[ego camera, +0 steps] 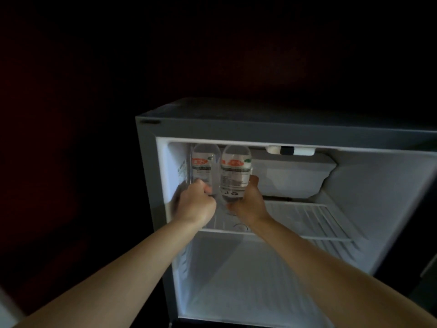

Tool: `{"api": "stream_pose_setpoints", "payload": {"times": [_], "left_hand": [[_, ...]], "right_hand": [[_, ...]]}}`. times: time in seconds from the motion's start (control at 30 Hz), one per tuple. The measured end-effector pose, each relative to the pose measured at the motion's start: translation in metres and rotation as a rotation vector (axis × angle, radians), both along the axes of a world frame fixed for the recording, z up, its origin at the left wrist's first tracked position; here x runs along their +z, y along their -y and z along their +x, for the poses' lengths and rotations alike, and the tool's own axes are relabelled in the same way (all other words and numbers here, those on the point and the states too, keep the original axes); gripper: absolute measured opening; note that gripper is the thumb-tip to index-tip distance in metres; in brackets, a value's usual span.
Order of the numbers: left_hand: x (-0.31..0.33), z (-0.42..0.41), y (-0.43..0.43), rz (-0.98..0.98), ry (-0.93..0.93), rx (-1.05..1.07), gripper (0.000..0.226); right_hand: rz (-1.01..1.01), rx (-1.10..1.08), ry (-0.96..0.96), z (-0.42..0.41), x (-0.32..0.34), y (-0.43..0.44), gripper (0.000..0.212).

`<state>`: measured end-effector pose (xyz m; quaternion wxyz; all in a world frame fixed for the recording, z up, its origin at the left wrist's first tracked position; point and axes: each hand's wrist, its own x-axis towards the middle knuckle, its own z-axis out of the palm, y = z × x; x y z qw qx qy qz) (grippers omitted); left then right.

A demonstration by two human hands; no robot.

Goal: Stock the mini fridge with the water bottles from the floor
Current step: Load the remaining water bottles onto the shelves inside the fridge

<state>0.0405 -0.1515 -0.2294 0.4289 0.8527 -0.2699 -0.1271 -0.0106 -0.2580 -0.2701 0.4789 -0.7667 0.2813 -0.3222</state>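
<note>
The mini fridge (260, 129) is standing open in a dark room, its grey casing filling the frame from nine o'clock round to four o'clock and its white lining catching what light there is; the lower compartment is taking up the six o'clock half of the interior; a wire shelf (307, 218) is running across the middle of the cabinet, from nine o'clock to three o'clock; a white freezer box (290, 176) is hanging under the roof at one o'clock, above the shelf; both bare forearms are reaching in from seven and five o'clock towards the upper compartment; the left hand (196, 204) is sitting at the ten o'clock corner of the interior, its fingers (208, 189) curling tight round the lower end of the left bottle (202, 162), though motion is blurring the knuckles; the right hand (248, 204) is just beside it at its three o'clock, its fingers wrapping the lower end of the right bottle (235, 171) with the thumb pressing the bottle's side nearest the freezer box; the two clear water bottles are standing upright and side by side, nearly touching, between the left wall and the freezer box, their red and green labels facing outward; whether they are resting on the shelf I cannot tell, since the hands are covering their lower ends; a small white fitting (289, 150) is sitting under the roof at twelve o'clock of the freezer box.
</note>
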Motion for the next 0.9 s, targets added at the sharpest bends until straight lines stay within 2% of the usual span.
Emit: {"api": "stream_pose_setpoints", "payload": {"times": [0.13, 0.33, 0.4, 0.47, 0.53, 0.7, 0.8, 0.9], "left_hand": [[0.003, -0.006, 0.000, 0.029, 0.037, 0.004, 0.025], [0.003, -0.017, -0.011, 0.030, -0.045, -0.031, 0.038], [0.004, -0.023, -0.021, 0.041, -0.097, -0.049, 0.041], [0.008, -0.032, -0.031, 0.038, -0.138, -0.070, 0.031], [0.021, -0.049, -0.044, -0.007, -0.152, -0.064, 0.020], [0.062, -0.124, -0.075, -0.177, -0.208, -0.086, 0.024], [0.078, -0.191, -0.091, -0.182, -0.219, -0.192, 0.030], [0.084, -0.268, -0.107, -0.213, -0.339, -0.360, 0.029]], "right_hand": [[-0.004, -0.058, -0.024, 0.004, -0.003, -0.003, 0.050], [0.050, -0.088, -0.082, -0.011, 0.000, -0.005, 0.049], [0.064, -0.108, -0.125, -0.026, 0.006, -0.013, 0.061], [0.063, -0.139, -0.183, -0.049, 0.012, -0.022, 0.071], [0.025, -0.165, -0.208, -0.077, 0.023, -0.035, 0.059], [-0.023, -0.284, -0.128, -0.184, 0.060, -0.080, 0.031], [-0.014, -0.333, -0.098, -0.268, 0.074, -0.111, 0.014], [-0.028, -0.444, -0.133, -0.362, 0.079, -0.143, 0.016]]}}
